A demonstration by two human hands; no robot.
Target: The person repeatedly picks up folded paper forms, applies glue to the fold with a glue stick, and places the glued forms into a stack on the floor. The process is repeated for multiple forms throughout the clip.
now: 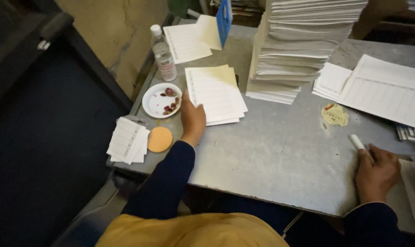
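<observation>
My left hand [192,120] lies flat, fingers open, touching the left edge of the ruled sheet stack [215,93], beside the white plate [153,106]. My right hand [376,171] grips a white stick [356,142] on the grey table [271,151].

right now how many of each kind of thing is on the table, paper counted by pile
paper piles: 7 (tall stack, lined sheets by the left hand, small bundle, sheets at the back, two piles at right, edge pile)
water bottle: 1
white plate: 1
orange disc: 1
round label: 1
white stick by the right hand: 1
total: 12
</observation>
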